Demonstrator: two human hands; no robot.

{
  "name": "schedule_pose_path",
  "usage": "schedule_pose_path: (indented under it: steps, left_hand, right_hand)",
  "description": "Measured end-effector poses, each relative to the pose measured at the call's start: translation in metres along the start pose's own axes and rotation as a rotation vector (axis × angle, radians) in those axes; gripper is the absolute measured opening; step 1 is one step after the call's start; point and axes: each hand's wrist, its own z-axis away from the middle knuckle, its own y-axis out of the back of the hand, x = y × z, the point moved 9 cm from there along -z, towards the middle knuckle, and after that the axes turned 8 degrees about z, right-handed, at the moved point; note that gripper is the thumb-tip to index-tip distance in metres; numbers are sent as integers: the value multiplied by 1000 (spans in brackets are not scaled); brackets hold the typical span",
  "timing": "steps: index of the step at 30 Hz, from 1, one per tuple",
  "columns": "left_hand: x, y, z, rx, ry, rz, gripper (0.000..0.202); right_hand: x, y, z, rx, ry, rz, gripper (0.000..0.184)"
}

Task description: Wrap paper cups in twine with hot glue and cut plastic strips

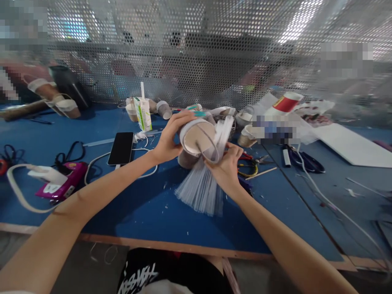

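My left hand (171, 136) is wrapped around the left side of a cup-shaped cylinder (196, 141) with a whitish rim and a tan round face. The cylinder is tilted, its face toward me. A thin dark line crosses that face. My right hand (225, 167) is closed at its lower right rim, beside a thin hoop. A bundle of sheer white fringe (200, 190) fans out below the cylinder, and a bunched part rises past my right fingers. Whether those fingers grip the rim, the fringe or both I cannot tell. Below the cylinder sits another grey-brown round piece (186, 159).
A black phone (121, 149), a drink carton (143, 114) and a purple power strip (63, 181) with white cables lie left. Right are scissors (254, 161), blue-handled pliers (308, 161), a red-and-white roll (286, 103) and a white board (352, 145). Perforated metal (159, 49) closes the back.
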Motion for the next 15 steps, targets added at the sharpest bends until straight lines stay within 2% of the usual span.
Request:
schedule_pose_path:
  steps: [5, 10, 13, 15]
  left_hand:
    - [-21, -5, 6, -26, 165, 48, 61]
    - [-59, -28, 25, -90, 478, 455, 99]
    - [-66, -40, 34, -156, 613, 591, 98]
    - [-62, -43, 35, -195, 632, 620, 92]
  right_hand:
    - [-38, 22, 5, 152, 280, 190, 75]
    - [-68, 31, 14, 194, 509, 219, 74]
    - [-78, 38, 20, 246, 616, 195, 73]
    - [-83, 42, 25, 280, 670, 183, 71]
